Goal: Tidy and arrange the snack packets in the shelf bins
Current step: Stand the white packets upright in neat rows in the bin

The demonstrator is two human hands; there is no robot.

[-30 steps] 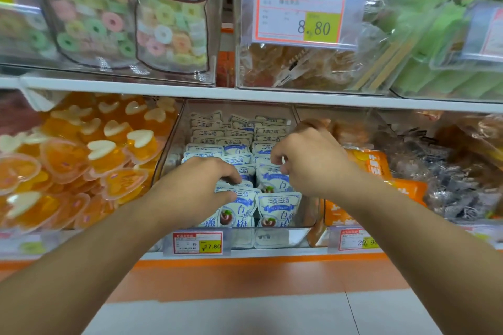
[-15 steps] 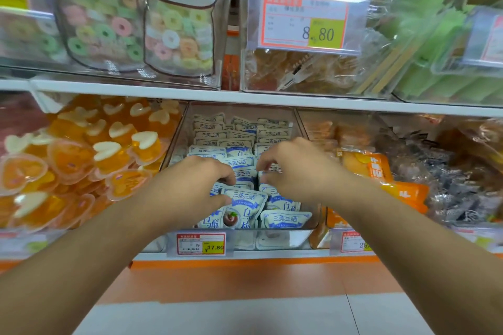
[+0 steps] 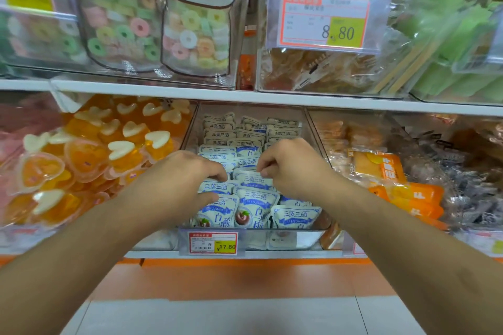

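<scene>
Two bare forearms are seen, ending in the left hand [image 3: 177, 182] and the right hand [image 3: 294, 168]. No sleeves, gloves, rings, watches or bands are worn on the visible parts. Short, unpainted nails are shown on the fingers.

A: Lower shelf [image 3: 245, 254]: white board with an orange front strip. What sits on it?

B: Clear bins side by side. Middle bin [image 3: 299, 238] holds white-and-blue snack packets [image 3: 255, 196], with a 17.80 price tag [image 3: 212, 243] on its front. Left bin: orange heart-shaped jelly cups [image 3: 81, 155]. Right: orange packets [image 3: 386, 168].

A: Upper shelf [image 3: 245, 96]?

B: Clear bins too; one carries an 8.80 tag [image 3: 325, 20].
</scene>
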